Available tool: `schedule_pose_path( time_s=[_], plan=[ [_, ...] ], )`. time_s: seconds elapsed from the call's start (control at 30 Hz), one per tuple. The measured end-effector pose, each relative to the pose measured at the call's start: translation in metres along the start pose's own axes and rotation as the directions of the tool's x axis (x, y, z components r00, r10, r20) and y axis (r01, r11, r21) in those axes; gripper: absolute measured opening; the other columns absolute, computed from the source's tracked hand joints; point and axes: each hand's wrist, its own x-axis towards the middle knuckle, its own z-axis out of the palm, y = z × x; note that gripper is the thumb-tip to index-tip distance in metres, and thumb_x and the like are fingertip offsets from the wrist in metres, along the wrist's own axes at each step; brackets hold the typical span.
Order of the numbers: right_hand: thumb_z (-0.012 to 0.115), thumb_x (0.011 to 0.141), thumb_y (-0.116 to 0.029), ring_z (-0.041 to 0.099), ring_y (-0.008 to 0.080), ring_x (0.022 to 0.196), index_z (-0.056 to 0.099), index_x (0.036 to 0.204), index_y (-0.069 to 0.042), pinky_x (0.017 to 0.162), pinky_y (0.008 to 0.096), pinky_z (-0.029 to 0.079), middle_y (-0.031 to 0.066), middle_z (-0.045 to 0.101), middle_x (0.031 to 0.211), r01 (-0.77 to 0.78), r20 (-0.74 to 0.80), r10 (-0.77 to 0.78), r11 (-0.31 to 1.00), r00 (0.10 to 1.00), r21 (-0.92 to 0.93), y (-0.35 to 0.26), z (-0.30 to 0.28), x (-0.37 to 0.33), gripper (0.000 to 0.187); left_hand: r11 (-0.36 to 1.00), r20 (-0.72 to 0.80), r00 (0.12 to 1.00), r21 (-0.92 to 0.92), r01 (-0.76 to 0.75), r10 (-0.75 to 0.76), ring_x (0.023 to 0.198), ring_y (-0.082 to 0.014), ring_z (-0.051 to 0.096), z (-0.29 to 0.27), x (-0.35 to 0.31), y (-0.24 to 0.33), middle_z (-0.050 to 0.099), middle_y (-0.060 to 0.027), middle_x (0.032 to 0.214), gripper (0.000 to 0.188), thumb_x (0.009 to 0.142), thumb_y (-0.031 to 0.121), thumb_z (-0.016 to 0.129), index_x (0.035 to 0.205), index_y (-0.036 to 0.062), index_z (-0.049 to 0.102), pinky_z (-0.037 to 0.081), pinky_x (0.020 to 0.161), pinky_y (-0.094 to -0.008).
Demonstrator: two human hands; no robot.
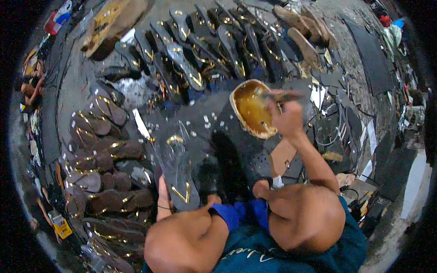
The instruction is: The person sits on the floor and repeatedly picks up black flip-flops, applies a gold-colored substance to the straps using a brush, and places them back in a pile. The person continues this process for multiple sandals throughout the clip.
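My right hand (291, 119) is closed round a motion-blurred brush (289, 95), whose tip is over a bowl-like container (237, 102). Amber, glue-like liquid (251, 107) coats the inside of this container, and its rim is pale and crusted. My left hand (164, 193) is partly hidden behind my left knee. Its visible fingers lie along the edge of a dark grey sandal (175, 166) with gold trim, which is tilted lengthwise in front of me. How the hidden fingers grip the sandal cannot be seen.
Rows of dark sandals with gold straps (182, 66) spread across the far side, and more sandals (102, 159) are stacked at the left. Small white scraps (207, 119) dot the dark work surface. A tan sheet (282, 157) lies near my right foot. A black sheet (371, 59) lies far right.
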Motion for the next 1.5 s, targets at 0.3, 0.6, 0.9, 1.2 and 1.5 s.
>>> schedule_pose_path(
  time_s=[0.3, 0.6, 0.9, 1.2, 1.5],
  plan=[
    [0.069, 0.084, -0.027, 0.066, 0.0278, 0.072, 0.063, 0.108, 0.001, 0.065, 0.0378, 0.052, 0.0189, 0.067, 0.079, -0.333, 0.695, 0.415, 0.907, 0.587, -0.26, 0.005, -0.1, -0.056, 0.038, 0.996, 0.142, 0.986, -0.001, 0.089, -0.088, 0.102, -0.0296, 0.061, 0.013, 0.006, -0.001, 0.06, -0.0147, 0.118, 0.057, 0.095, 0.045, 0.032, 0.127, 0.0011, 0.05, 0.051, 0.087, -0.0458],
    [0.065, 0.091, -0.019, 0.065, 0.0154, 0.089, 0.063, 0.106, 0.002, 0.078, 0.03, 0.052, 0.0065, 0.068, 0.1, -0.671, 0.659, 0.162, 0.034, 0.735, 0.74, -0.126, -0.033, 0.051, 0.027, 0.996, 0.357, 0.934, 0.073, -0.053, 0.024, 0.086, -0.0256, 0.067, 0.131, 0.046, 0.011, 0.066, -0.0136, 0.105, 0.05, 0.097, 0.041, 0.032, 0.117, 0.0025, 0.057, 0.057, 0.072, -0.0405],
    [0.069, 0.077, -0.008, 0.063, 0.027, 0.09, 0.066, 0.109, -0.009, 0.079, 0.0392, 0.048, 0.0093, 0.066, 0.098, 0.271, 0.134, -0.509, 0.642, 0.85, 0.717, -0.156, 0.028, 0.046, 0.032, 0.994, 0.479, 0.871, -0.059, -0.089, 0.106, 0.098, -0.0237, 0.063, 0.13, 0.068, 0.006, 0.062, -0.0139, 0.113, 0.047, 0.098, 0.04, 0.038, 0.124, 0.0043, 0.054, 0.054, 0.085, -0.0373],
    [0.069, 0.074, -0.008, 0.064, 0.0324, 0.083, 0.066, 0.105, -0.01, 0.07, 0.0394, 0.05, 0.0117, 0.067, 0.085, 0.254, 0.112, -0.447, 0.677, 0.887, 0.691, -0.162, 0.01, 0.042, 0.031, 0.73, 0.341, 0.826, 0.394, -0.558, 0.448, 0.091, -0.0284, 0.064, 0.148, 0.066, 0.025, 0.064, -0.0166, 0.106, 0.045, 0.095, 0.034, 0.041, 0.116, -0.0014, 0.057, 0.054, 0.081, -0.0404],
    [0.064, 0.075, -0.015, 0.06, 0.0272, 0.089, 0.06, 0.116, -0.012, 0.075, 0.0408, 0.044, 0.0059, 0.062, 0.099, 0.523, 0.122, -0.743, 0.567, 0.658, 0.636, -0.164, -0.002, 0.02, 0.041, 0.931, 0.443, 0.869, 0.17, -0.322, 0.219, 0.089, -0.0219, 0.066, 0.133, 0.074, 0.019, 0.066, -0.0128, 0.107, 0.046, 0.1, 0.035, 0.034, 0.121, 0.0006, 0.055, 0.056, 0.076, -0.0367]
  ],
)
